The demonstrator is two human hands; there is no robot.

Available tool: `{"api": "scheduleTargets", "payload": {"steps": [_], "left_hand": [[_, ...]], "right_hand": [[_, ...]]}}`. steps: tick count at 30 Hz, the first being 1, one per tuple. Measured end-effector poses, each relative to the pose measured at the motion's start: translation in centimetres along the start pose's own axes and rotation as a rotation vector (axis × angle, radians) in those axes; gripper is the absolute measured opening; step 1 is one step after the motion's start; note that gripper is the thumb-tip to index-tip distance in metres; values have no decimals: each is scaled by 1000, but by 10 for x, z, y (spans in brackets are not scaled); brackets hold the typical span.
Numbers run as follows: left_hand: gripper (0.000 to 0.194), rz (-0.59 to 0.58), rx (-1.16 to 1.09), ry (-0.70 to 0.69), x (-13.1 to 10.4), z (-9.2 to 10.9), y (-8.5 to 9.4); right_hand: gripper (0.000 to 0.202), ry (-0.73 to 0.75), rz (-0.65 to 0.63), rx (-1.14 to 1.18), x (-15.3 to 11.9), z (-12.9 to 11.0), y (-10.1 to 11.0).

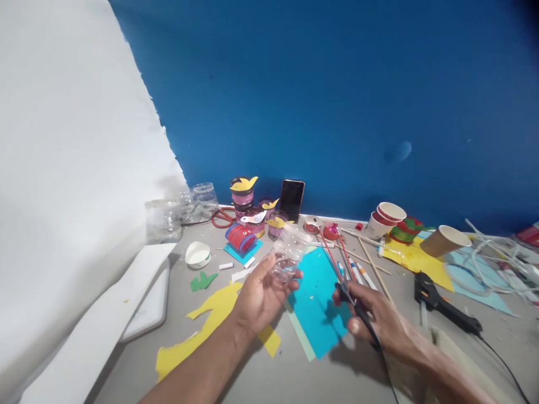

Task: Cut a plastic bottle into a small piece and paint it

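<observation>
Raised over the middle of the table, my left hand (263,294) has its fingers wrapped round the lower part of a clear plastic cup-like piece (291,249), which tilts to the right. To its right, my right hand (374,317) grips dark-handled scissors (357,308), their tips pointing up and away. The scissors and the plastic piece do not touch. Beneath and between the hands lies a bright blue sheet (318,303). Yellow cut paper (214,317) is under my left wrist and forearm.
Decorated cups (243,196) and a phone (292,199) stand along the blue wall. Clear plastic pieces (162,221) sit back left, beside a white strip (101,325). Paper cups (391,212), sticks (374,266), a black glue gun (446,307) and tangled tubing (484,255) occupy the right.
</observation>
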State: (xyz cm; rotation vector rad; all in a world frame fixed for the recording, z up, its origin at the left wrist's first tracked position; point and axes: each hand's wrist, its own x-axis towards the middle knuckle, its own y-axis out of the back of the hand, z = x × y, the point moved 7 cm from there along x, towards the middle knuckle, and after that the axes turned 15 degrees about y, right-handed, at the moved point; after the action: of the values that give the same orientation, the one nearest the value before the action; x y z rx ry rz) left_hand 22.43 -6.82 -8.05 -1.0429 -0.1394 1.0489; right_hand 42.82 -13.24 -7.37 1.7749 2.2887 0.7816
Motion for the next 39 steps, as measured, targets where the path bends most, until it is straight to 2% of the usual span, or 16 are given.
{"api": "scheduleTargets", "payload": {"steps": [3, 7, 15, 23, 26, 31, 39], "left_hand": [[51, 40, 122, -120, -3, 6, 0], [54, 143, 340, -287, -12, 13, -1], [59, 382, 606, -526, -25, 19, 1], [58, 447, 901, -748, -33, 22, -7], [59, 439, 879, -752, -33, 22, -6], [60, 411, 790, -641, -28, 20, -3], [60, 413, 753, -611, -26, 21, -2]], "right_hand": [[46, -15, -82, 6, -1, -10, -6], [45, -98, -147, 18, -3, -3, -12], [36, -166, -147, -48, -9, 7, -13], [48, -189, -149, 19, -10, 7, -19], [58, -197, -153, 34, -11, 7, -20], [66, -189, -204, 13, -9, 3, -21], [63, -202, -237, 19, -8, -4, -20]]}}
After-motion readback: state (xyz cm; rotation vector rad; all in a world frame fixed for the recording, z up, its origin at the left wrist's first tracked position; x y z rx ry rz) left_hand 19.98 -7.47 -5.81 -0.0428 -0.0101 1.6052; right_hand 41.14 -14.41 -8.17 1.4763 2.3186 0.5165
